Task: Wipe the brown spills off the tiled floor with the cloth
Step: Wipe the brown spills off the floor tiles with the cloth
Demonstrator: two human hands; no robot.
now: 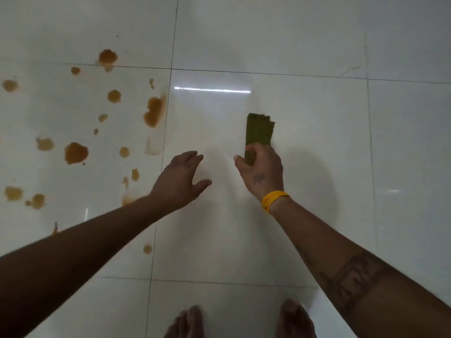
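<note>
Over on the left side of the frame, brown spills [76,153] are scattered all over the white tiled floor [268,45], none touching the cloth. Right hand [262,170] has its grip curled round the bottom of a folded green cloth [259,130], centre-right, well apart from the mess. Left hand [180,181] hovers beside it, fingers spread loose, holding nothing. Bare toes [185,323] poke in at the bottom edge.

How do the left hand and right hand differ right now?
The right hand grips the folded green cloth; the left hand holds nothing, fingers spread. The right wrist wears a yellow band; the left wrist is bare. The left hand is nearer the brown spills. Both reach forward over the tiled floor.
</note>
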